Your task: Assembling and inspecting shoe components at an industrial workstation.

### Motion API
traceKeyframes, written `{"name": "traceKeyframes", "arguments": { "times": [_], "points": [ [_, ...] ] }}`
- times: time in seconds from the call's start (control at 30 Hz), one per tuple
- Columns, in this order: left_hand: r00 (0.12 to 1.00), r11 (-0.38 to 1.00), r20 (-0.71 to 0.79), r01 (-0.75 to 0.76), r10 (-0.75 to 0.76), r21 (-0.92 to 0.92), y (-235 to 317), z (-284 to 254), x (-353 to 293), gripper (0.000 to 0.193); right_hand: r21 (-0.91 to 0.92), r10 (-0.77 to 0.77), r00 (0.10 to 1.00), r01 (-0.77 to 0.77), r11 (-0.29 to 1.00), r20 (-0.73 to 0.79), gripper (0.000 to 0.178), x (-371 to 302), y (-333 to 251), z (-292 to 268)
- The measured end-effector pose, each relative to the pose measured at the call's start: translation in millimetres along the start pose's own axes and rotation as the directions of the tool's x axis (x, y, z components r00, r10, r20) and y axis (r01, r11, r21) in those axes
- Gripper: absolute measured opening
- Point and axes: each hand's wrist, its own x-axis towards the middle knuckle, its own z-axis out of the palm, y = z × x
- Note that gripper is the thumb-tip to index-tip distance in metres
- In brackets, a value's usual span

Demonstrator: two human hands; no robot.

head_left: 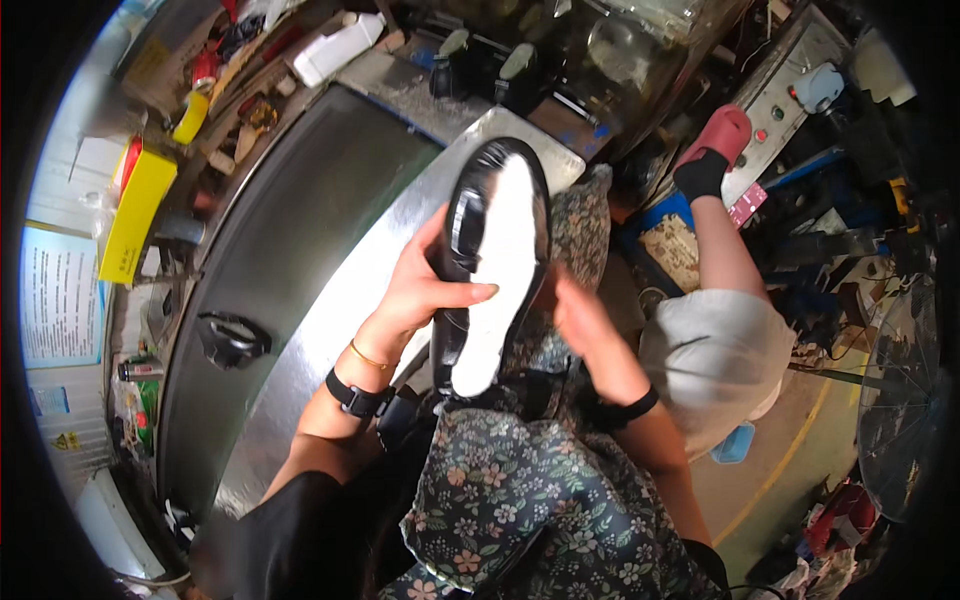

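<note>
A shiny black shoe (464, 225) is held bottom up in front of me, its underside covered by a long white surface (510, 240). My left hand (425, 280) grips it from the left, with the thumb lying across the white underside and the other fingers out of sight beneath. Close to the shoe's right edge is my right hand (585, 315), smeared by motion. Whether it touches the shoe or holds anything cannot be made out. A floral apron (530, 490) covers my lap below the shoe.
Another black shoe piece (232, 338) lies on the dark belt (290, 220) at left, beside a shiny metal ledge (270, 435). Two dark shoe-like forms (517, 75) stand behind. At right is a person's leg (728, 245) in a pink clog (722, 138), near a control panel (775, 115).
</note>
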Motion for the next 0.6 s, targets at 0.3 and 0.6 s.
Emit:
{"name": "traceKeyframes", "arguments": {
  "times": [0.3, 0.6],
  "points": [
    [0.995, 0.943, -0.04, -0.102, 0.094, -0.316, -23.4, 2.2, 77.9, 0.053, 0.375, 0.008, 0.994, 0.032, 0.927, -0.104, 0.062, -27.7, -77.1, 52.2],
    [0.925, 0.444, -0.197, 0.035, 0.324, 0.895, -68.4, -103.4, 104.8, 0.091, -0.859, -0.023, 0.918, -0.362, 0.363, -0.397, 0.044, 167.5, -176.7, -15.3]
  ]
}}
